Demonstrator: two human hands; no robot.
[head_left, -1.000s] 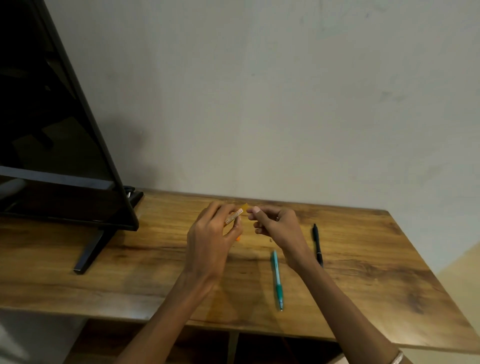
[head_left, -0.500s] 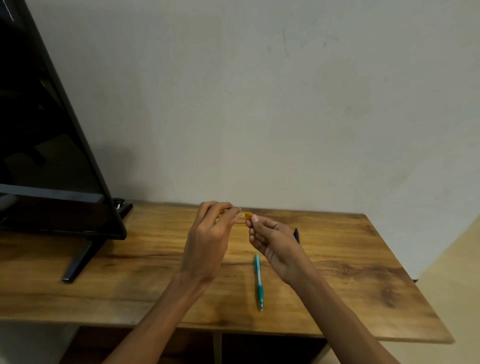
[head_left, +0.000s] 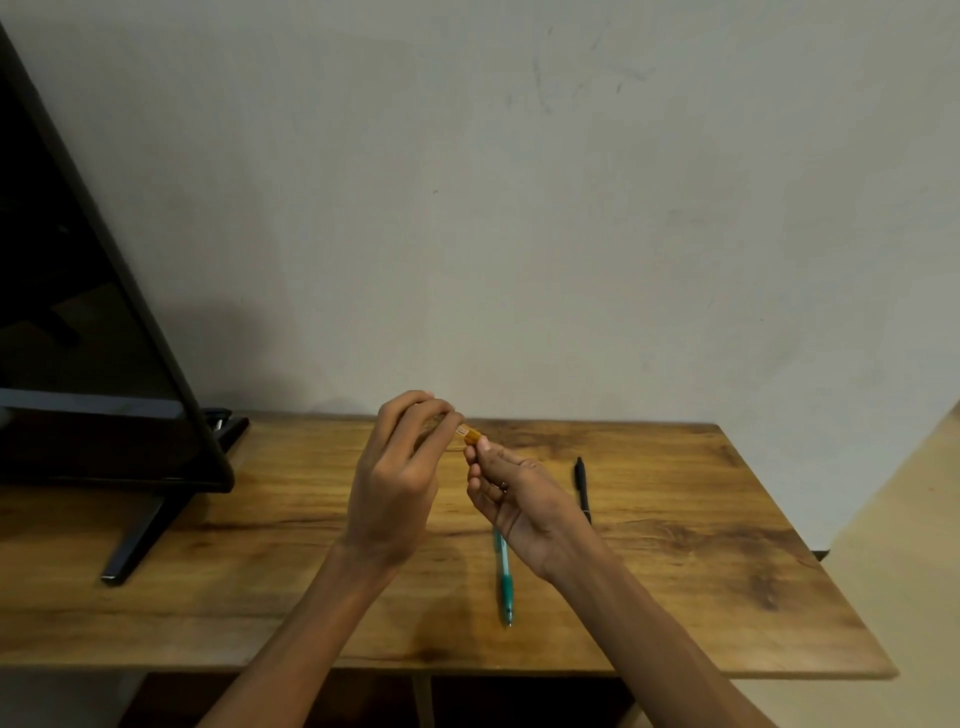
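My left hand (head_left: 397, 478) and my right hand (head_left: 519, 501) meet above the middle of the wooden table (head_left: 311, 587). Between their fingertips is a small orange pen part (head_left: 470, 433); each hand pinches one end of it. Most of the piece is hidden by the fingers, so its full shape is unclear. A teal pen (head_left: 504, 579) lies on the table below my right hand, partly covered by the wrist. A black pen (head_left: 583, 488) lies to the right of that hand.
A large black screen (head_left: 78, 332) on a black stand (head_left: 140, 535) fills the left side of the table. A plain wall rises right behind the table. The table's right edge drops off near a beige floor (head_left: 904, 597).
Both hands have risen and stayed joined on the orange piece. My right hand has turned palm up. The camera view has drifted right, so the screen sits farther left.
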